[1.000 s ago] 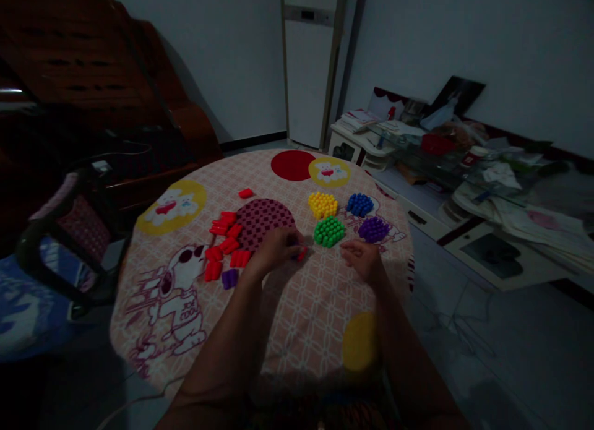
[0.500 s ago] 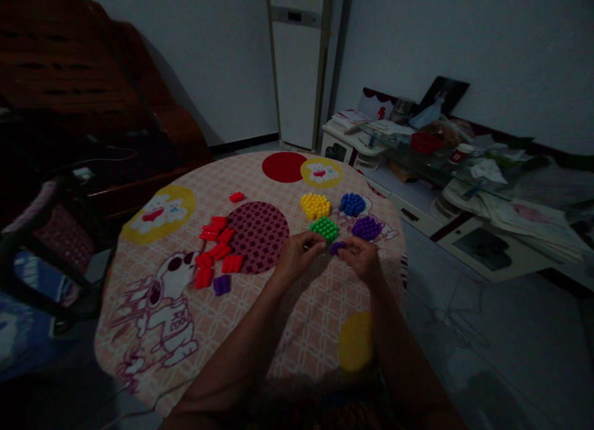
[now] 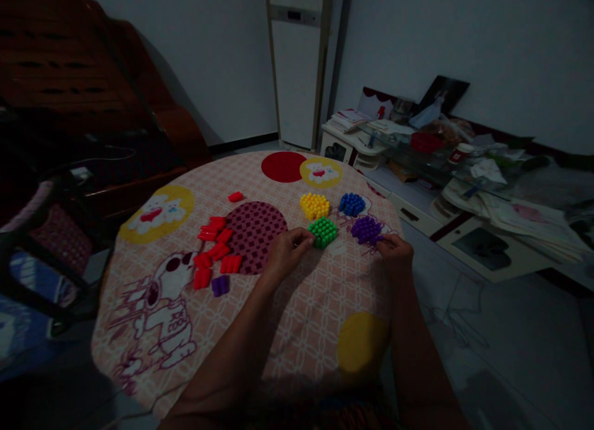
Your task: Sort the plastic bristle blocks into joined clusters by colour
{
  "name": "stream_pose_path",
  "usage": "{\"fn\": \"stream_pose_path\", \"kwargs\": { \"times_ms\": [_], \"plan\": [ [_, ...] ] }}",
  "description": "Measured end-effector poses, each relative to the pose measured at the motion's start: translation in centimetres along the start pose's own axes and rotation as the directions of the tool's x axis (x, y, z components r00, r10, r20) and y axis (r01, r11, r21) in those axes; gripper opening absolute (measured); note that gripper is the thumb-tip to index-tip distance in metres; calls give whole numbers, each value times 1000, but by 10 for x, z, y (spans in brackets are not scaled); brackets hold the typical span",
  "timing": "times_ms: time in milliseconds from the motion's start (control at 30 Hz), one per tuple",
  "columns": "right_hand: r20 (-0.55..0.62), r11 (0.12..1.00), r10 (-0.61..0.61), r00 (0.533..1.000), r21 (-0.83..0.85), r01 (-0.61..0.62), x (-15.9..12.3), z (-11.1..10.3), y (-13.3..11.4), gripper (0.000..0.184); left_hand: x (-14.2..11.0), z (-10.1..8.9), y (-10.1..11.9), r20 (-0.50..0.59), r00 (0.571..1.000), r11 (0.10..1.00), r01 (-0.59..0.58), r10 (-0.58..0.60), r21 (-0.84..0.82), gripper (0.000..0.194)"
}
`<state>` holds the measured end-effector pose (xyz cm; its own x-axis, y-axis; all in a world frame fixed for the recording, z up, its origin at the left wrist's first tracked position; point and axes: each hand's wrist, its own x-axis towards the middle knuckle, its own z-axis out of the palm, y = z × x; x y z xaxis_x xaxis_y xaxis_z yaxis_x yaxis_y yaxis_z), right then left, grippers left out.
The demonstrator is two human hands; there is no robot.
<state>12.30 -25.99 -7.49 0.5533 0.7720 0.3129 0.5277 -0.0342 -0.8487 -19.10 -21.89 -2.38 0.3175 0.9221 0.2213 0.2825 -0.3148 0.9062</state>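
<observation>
My left hand [image 3: 291,249] is closed, thumb and forefinger pinched at the left edge of a cluster of green knobbed pieces [image 3: 325,232]. What is between those fingertips, if anything, I cannot make out. My right hand [image 3: 396,254] pinches a small purple piece [image 3: 380,237] against the lower right of the purple cluster [image 3: 365,230]. Behind these lie a yellow cluster [image 3: 315,205] and a blue cluster [image 3: 352,204]. To the left, several red pieces [image 3: 219,251] are scattered beside one purple block [image 3: 220,286].
A patterned cloth covers the round table [image 3: 297,331]. One red piece [image 3: 235,197] lies apart toward the back. A chair [image 3: 51,250] stands at the left. On the right is a low cabinet [image 3: 482,247] loaded with papers, bags and a red bowl [image 3: 426,143].
My right hand has moved right with the purple piece, from beside the green cluster to the purple one. My left hand went right to the green cluster, then drew slightly back.
</observation>
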Motion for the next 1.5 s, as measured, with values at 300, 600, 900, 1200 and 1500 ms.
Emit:
{"fn": "stream_pose_path", "kwargs": {
  "times_ms": [300, 600, 900, 1200, 1500],
  "plan": [
    [1, 999, -42, 999, -24, 42, 1, 7, 1, 29, 4, -15, -6, -23, 1000, 1000, -1, 1, 24, 25],
    [-133, 992, -99, 986, -89, 88, -3, -3, 8, 26, -22, -129, -5, -320, 936, 845, 286, -145, 452, 28],
    [-157, 998, -6, 988, 68, 17, -7, -5, -13, 27, -60, -153, -18, -131, 881, 600, 411, -455, 686, 8],
    [-51, 984, -71, 996, 162, 78, -20, 8, -40, 26, -68, -154, -29, -143, 825, 412, 413, -546, 812, 23],
    [424, 954, -261, 867, 247, 167, -69, 58, -87, 21, -43, -131, -11, -152, 901, 571, 379, -405, 728, 24]
  ]
}}
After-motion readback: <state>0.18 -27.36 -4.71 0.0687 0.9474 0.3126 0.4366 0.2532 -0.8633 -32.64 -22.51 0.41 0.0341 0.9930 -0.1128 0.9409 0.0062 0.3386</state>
